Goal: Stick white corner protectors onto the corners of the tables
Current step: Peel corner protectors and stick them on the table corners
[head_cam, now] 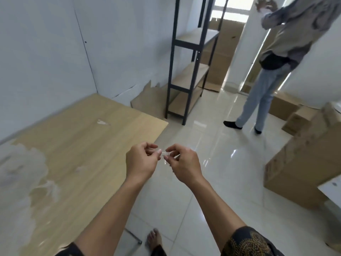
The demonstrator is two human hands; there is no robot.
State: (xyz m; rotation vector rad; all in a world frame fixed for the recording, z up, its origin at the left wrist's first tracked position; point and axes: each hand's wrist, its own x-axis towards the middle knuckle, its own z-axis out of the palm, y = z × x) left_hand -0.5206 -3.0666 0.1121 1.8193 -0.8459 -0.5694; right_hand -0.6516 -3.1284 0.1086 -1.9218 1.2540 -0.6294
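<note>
Holding the small corner protector (164, 154) between both hands, we have the left grip (141, 160) and the right grip (184, 163) each pinching one end of it, out over the tiled floor (212, 182) near the bench (96, 145). It looks as if we are peeling off the backing, though the piece is too small to tell. We should pinch only its edges, fingertips off the adhesive, then seat it squarely on the bench corner (166, 123) and press firmly.
</note>
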